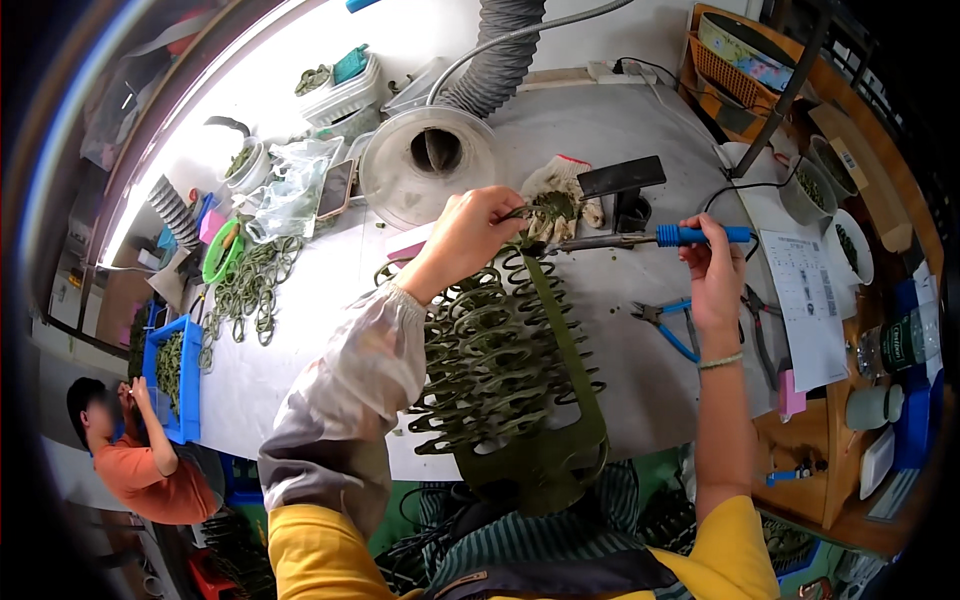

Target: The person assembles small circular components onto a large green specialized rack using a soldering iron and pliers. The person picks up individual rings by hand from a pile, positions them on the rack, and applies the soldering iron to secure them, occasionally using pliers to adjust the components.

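My left hand (pixel 476 228), its forearm in a grey sleeve cover, pinches a small dark green piece at the top end of a green rack (pixel 572 345). Rows of green oval loops (pixel 490 340) stick out from both sides of this rack, which leans over the table's near edge toward my lap. In my right hand (pixel 714 275) is a soldering iron (pixel 685 236) with a blue handle. Its metal tip points left and reaches close to the rack's top end, near my left fingertips; contact cannot be made out. Just beyond lies a white knitted glove (pixel 568 185) with green bits on it.
A clear funnel hood (pixel 385 170) under a grey duct (pixel 505 45) stands at the back. Blue-handled pliers (pixel 672 325) lie right, beside a printed sheet (pixel 805 300). Loose green loops (pixel 250 290) lie left. A person in orange (pixel 150 465) sits beyond a blue crate (pixel 185 400).
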The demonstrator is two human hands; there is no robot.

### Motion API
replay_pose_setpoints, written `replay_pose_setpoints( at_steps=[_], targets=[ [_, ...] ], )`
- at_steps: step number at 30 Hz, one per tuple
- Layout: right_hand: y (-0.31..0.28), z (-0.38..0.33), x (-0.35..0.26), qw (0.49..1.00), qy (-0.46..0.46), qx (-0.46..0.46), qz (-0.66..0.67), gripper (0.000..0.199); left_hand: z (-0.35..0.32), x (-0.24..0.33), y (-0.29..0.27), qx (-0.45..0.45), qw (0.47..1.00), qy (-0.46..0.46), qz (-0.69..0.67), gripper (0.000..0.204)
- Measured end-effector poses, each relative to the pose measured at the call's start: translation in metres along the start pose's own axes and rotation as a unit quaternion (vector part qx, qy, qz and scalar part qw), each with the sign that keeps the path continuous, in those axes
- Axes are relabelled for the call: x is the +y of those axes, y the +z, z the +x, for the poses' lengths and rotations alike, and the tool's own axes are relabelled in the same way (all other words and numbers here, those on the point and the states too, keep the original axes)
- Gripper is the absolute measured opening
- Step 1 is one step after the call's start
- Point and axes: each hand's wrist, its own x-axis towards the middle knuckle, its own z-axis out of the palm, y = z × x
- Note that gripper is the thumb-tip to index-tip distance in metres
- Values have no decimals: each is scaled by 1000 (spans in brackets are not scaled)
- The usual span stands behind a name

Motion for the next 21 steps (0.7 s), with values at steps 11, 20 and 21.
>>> replay_pose_setpoints(
  at_steps=[11, 20, 21],
  targets=[
    [11, 1, 12, 1000, 2, -6, 25, 21, 1, -3, 1, -22, 999, -30, 12, 21],
    [-3, -4, -16, 1000, -24, 5, -14, 19, 1, -1, -1, -24, 999, -27, 33, 24],
    [-4, -5, -19, 1000, -23, 10, -9, 19, 0, -3, -1, -22, 999, -27, 32, 24]
  ],
)
